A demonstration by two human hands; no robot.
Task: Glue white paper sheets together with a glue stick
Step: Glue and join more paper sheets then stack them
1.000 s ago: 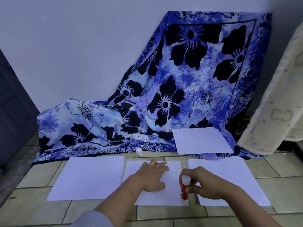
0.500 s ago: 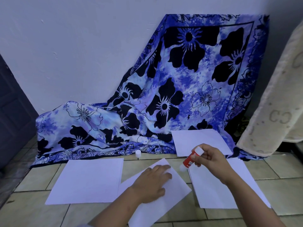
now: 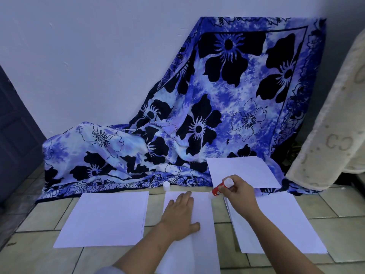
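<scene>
Now the glue stick is leaning tip-down at the far right corner of the middle sheet, with its white end pointing up and away. I cannot tell whether the tip is actually touching the paper. The right hand is pinching the red barrel between curled fingers and thumb, high up near the white end. The left hand is lying flat on the sheet with its fingers straight and slightly spread, pressing the paper to the tiled floor and gripping nothing.

The step, as I judge it, is laying glue along this sheet's edge. To do it well, the pressing hand should be sitting close to the line being glued, since thin paper is likely to ripple or drag under a sticky tip. Strokes should be running from the held part outward and off the edge, light and even, and covering the corner itself. A lower grip on the barrel would probably be giving steadier pressure.

On either side, the left sheet and the right sheet are lying on the floor, apart from the middle one. A fourth sheet is resting on the hem of the blue flowered cloth. The white cap is standing at the cloth's edge, away from the corner being glued.
</scene>
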